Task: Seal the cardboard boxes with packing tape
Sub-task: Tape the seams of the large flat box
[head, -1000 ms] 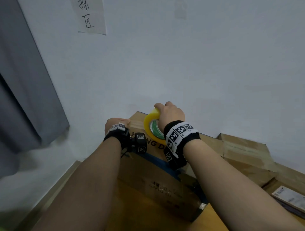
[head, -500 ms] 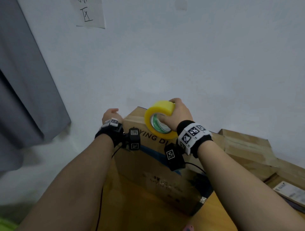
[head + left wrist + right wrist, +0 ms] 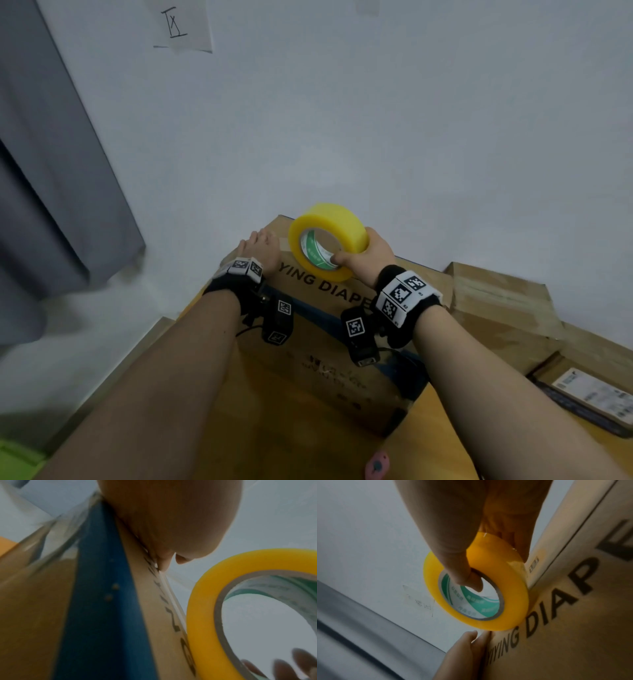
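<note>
A brown cardboard box (image 3: 322,342) printed "DIAPE" with a blue stripe stands on the table against the wall. My right hand (image 3: 371,253) grips a yellow roll of packing tape (image 3: 329,219) just above the box's top near edge, thumb in the core and fingers over the rim. In the right wrist view the tape roll (image 3: 510,592) touches the box (image 3: 573,635) at its upper edge. My left hand (image 3: 260,245) lies flat on the box's top left corner, fingers straight. The left wrist view shows the box side (image 3: 102,608) and the tape roll (image 3: 205,595) beside it.
More taped cardboard boxes (image 3: 500,301) sit to the right, with a flat labelled parcel (image 3: 589,394) in front of them. A grey curtain (image 3: 51,171) hangs at the left and a white wall (image 3: 376,120) is close behind. A pink object (image 3: 376,466) lies on the wooden table (image 3: 274,438).
My right hand has lifted the roll off the far top of the box and brought it up and toward the near edge. The left hand stays at the left corner.
</note>
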